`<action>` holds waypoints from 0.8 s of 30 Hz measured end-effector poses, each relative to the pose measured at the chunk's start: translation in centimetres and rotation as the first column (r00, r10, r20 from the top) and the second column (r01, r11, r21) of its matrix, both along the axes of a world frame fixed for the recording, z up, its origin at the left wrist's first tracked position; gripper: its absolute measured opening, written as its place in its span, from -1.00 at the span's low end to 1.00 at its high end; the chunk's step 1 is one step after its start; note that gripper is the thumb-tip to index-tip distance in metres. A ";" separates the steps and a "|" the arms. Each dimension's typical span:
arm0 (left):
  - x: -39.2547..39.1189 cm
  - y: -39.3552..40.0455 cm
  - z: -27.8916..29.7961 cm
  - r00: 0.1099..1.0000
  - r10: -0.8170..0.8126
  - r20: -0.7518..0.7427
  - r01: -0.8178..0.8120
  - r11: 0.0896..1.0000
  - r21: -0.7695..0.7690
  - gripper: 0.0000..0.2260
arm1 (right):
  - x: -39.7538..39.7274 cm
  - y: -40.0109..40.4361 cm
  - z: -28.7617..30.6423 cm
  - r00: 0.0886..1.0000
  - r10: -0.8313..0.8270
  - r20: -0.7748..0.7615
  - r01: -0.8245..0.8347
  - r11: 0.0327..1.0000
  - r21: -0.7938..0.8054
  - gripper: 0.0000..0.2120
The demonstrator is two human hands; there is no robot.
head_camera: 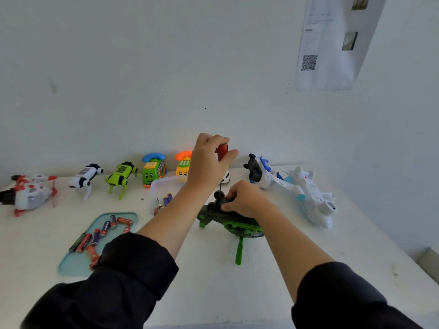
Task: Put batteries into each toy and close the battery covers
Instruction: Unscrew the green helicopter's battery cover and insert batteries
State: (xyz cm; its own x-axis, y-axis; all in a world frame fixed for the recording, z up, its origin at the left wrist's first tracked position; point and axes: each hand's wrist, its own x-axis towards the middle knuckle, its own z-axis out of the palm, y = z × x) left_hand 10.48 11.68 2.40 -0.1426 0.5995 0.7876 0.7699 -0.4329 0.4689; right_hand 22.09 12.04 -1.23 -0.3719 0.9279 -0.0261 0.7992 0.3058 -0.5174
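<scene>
A dark green and black toy helicopter (234, 223) lies on its side at the middle of the white table (213, 281). My right hand (244, 198) presses down on its body and grips it. My left hand (209, 160) is closed around the red handle of a screwdriver (222, 151), held upright, its thin shaft pointing down into the toy near my right fingers. Several loose batteries (99, 233) lie on a light blue tray (71, 267) at the left. A few more batteries (164, 201) sit in a clear plastic box (156, 186).
Along the wall stand a red-white helicopter (28, 193), a white robot dog (84, 178), a green robot dog (121, 175), a green phone bus (154, 169) and a yellow phone toy (183, 166). A white-blue helicopter (263, 173) and white plane (313, 198) lie right.
</scene>
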 end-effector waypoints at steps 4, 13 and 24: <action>0.5 0.0 0.5 0.998 0.044 -0.049 -0.045 0.999 -0.018 -0.81 | -0.1 -0.1 0.0 1.000 0.007 0.010 -0.008 1.000 0.013 -0.74; 0.7 0.0 0.4 0.997 0.061 -0.049 -0.062 0.998 -0.026 -0.79 | -0.1 0.0 0.0 1.000 -0.001 0.019 0.001 1.000 0.014 -0.75; -0.4 -0.3 0.4 0.997 -0.068 0.041 0.071 0.996 -0.055 -0.87 | -0.1 -0.1 0.1 0.999 -0.002 0.044 0.002 1.000 -0.011 -0.75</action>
State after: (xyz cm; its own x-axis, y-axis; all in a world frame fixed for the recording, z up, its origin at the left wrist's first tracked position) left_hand 10.12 11.35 2.77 -0.1287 0.6523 0.7470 0.7197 -0.4568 0.5228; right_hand 22.01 11.93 -1.12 -0.3682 0.9283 -0.0522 0.8219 0.2987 -0.4851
